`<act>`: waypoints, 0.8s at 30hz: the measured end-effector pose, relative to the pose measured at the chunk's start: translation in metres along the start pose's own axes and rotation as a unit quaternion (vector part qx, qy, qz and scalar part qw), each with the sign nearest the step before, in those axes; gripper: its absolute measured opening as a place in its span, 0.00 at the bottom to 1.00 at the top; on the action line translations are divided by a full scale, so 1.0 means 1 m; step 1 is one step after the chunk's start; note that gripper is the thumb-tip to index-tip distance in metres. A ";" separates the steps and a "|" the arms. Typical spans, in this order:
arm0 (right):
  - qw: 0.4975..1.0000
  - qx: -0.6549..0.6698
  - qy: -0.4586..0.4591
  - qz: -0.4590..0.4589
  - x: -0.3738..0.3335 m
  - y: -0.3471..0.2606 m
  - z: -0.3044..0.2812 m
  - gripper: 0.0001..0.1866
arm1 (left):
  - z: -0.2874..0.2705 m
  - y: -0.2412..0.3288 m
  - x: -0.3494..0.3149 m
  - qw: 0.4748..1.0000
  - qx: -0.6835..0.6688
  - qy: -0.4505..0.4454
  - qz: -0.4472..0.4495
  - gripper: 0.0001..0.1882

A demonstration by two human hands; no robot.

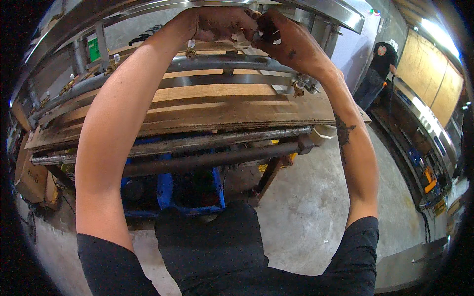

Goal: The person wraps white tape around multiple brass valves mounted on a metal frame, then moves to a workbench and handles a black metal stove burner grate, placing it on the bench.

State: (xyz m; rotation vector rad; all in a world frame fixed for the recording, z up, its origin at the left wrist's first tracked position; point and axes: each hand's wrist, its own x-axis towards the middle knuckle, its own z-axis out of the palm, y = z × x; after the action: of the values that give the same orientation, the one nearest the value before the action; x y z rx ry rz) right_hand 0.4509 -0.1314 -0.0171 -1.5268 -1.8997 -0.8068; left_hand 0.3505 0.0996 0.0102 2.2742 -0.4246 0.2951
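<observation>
Both arms reach up and forward, and my hands meet at the top of the view, just below a shiny metal frame (335,11). My left hand (222,24) is closed, its fingertips pressed against those of the right. My right hand (291,44) curls its dirt-darkened fingers in a pinch. Something small and pale shows between the fingertips, too hidden to name. Beneath the hands runs a grey metal pipe (222,61) with small brass valves. One brass valve (298,90) hangs near my right wrist, while another brass valve (191,52) sits beside my left forearm.
Wooden boards (207,111) lie on a metal-framed bench under the pipe. Blue crates (165,190) stand below it. Another person (377,69) in dark clothes works at the far right, beside a long metal frame (424,113). A cardboard box (32,177) is at left.
</observation>
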 end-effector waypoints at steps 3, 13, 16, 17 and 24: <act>0.996 0.081 0.028 -0.020 -0.004 0.011 0.000 0.18 | -0.017 -0.007 0.002 0.984 0.163 -0.024 -0.061 0.15; 0.942 0.309 -0.043 0.128 -0.036 0.047 -0.013 0.18 | 0.003 0.018 0.000 0.995 0.088 -0.016 -0.040 0.23; 0.947 0.301 -0.035 0.110 -0.036 0.049 -0.007 0.19 | 0.004 0.027 -0.003 0.977 0.190 -0.083 0.046 0.28; 0.957 0.266 -0.035 0.108 -0.035 0.050 -0.006 0.19 | 0.005 0.027 -0.003 0.985 0.158 -0.059 0.025 0.27; 0.937 0.301 -0.064 0.163 -0.028 0.048 -0.007 0.20 | 0.018 0.047 -0.009 0.948 0.306 -0.048 0.075 0.20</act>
State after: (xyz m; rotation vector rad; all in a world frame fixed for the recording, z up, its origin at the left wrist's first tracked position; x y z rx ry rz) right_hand 0.5034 -0.1467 -0.0289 -1.4520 -1.6907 0.0338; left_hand 0.3252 0.0583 0.0271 2.8781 -0.6242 0.4408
